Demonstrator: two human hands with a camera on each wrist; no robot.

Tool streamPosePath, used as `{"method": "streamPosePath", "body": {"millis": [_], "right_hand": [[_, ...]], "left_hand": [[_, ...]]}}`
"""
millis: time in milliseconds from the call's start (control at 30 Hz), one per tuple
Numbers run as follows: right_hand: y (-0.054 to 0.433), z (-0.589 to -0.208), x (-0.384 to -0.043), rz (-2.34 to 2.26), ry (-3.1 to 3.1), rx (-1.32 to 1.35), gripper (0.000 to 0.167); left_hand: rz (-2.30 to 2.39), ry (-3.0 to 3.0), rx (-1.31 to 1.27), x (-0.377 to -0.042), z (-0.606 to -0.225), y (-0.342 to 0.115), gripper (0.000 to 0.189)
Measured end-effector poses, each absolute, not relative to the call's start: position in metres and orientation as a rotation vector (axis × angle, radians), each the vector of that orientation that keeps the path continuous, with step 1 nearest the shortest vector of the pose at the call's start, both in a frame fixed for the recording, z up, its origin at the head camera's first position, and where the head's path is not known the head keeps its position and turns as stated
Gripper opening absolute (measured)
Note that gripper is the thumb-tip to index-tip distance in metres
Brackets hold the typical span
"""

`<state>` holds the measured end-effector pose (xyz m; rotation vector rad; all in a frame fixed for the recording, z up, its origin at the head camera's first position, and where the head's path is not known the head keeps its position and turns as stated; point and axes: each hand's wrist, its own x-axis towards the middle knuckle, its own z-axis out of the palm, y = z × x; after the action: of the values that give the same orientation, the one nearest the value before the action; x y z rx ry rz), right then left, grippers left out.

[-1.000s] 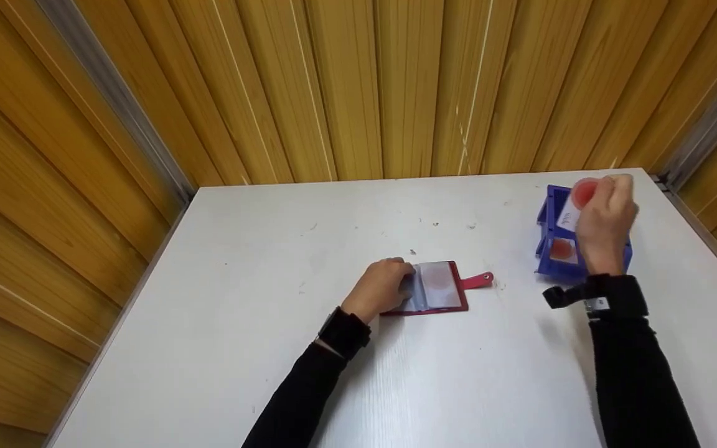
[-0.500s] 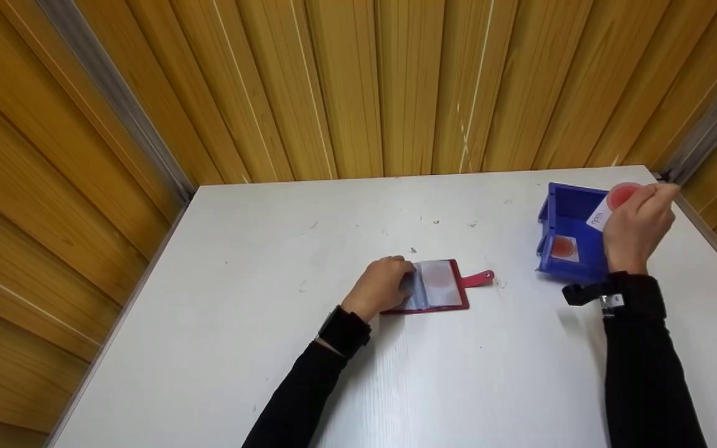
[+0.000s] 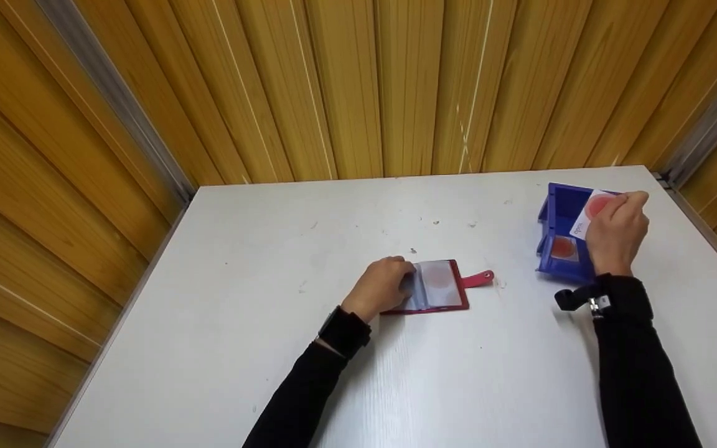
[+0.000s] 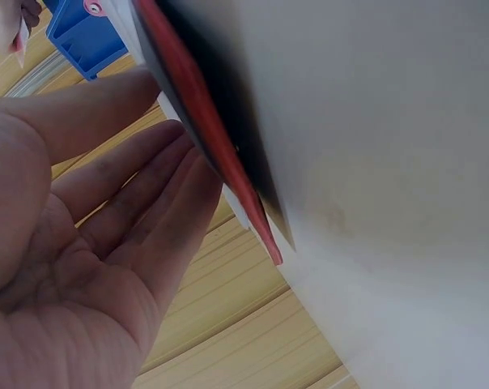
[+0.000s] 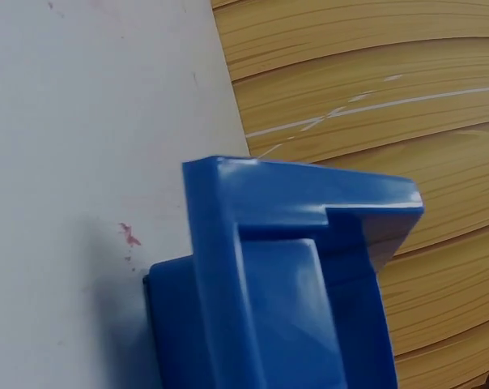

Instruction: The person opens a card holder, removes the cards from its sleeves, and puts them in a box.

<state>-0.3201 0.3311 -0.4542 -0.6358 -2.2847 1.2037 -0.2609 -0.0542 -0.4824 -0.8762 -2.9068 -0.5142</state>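
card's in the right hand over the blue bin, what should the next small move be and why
I'd probably bring the right hand leftward, carrying the card toward the red booklet. The card is already pinched above the blue bin, while the booklet lies open with the left hand resting on its left side, leaving the right page exposed.

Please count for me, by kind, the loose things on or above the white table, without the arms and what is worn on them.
Red card holder: 1
Blue bin: 1
Cards with a red circle: 2 (one in the right hand, one in the bin)
Total: 4; whether the holder contains more cards, I cannot tell.
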Motion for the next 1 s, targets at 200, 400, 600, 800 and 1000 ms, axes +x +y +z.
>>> {"method": "streamPosePath", "body": {"millis": [200, 400, 600, 800, 1000], "right_hand": [[0.329, -0.465, -0.323, 1.160, -2.335, -0.578, 0.047], [0.324, -0.475, -0.324, 1.092, -2.368, -0.490, 0.045], [0.329, -0.487, -0.325, 1.038, -2.597, -0.410, 0.049], [0.333, -0.491, -0.324, 0.978, -2.809, -0.265, 0.048], [0.332, -0.491, -0.321, 0.873, -2.934, -0.165, 0.044]], "left_hand": [[-0.501, -2.935, -0.860, -0.260, -0.480, -0.054, 0.029], [-0.490, -2.937, -0.862, -0.260, -0.479, -0.055, 0.029], [-0.518, -2.921, -0.876, -0.259, -0.480, -0.055, 0.030], [-0.510, -2.931, -0.868, -0.260, -0.481, -0.055, 0.029], [-0.513, -2.929, -0.868, -0.260, -0.480, -0.056, 0.029]]}}
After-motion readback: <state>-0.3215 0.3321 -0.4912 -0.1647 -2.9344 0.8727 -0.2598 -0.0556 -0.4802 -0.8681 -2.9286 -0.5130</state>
